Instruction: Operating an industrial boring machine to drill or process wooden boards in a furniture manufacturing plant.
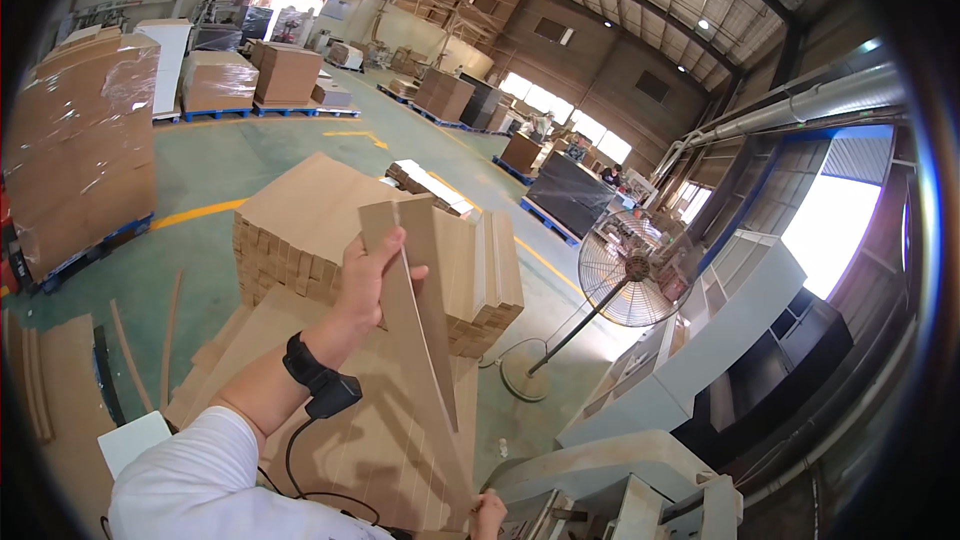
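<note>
The left hand [368, 275] is gripping the upper end of a long, narrow brown fibreboard strip [425, 330], its grip closed around the strip's left edge with the fingers wrapping over the face. The right hand [489, 515] is showing only partly at the bottom edge, touching the strip's lower end; how far its grip is closed cannot be told from here.

The strip is hanging in the air between the two hands, above a low heap of similar boards [370, 440] lying flat just in front of the person. Its long axis is running from the lower right, near the right hand, up and slightly left toward the left hand, so its far end is pointing away from the person toward a tall, neatly squared stack of cut pieces [290, 240] on the floor. The strip is standing tilted, close to edge-on.

Judging from how things lie, the work is looking partway through: many pieces are already sitting stacked, one strip is being carried in hand, and a good number of boards are lying below unhandled. A pedestal fan [625, 280] is standing to the right on the green floor [200, 180].
</note>
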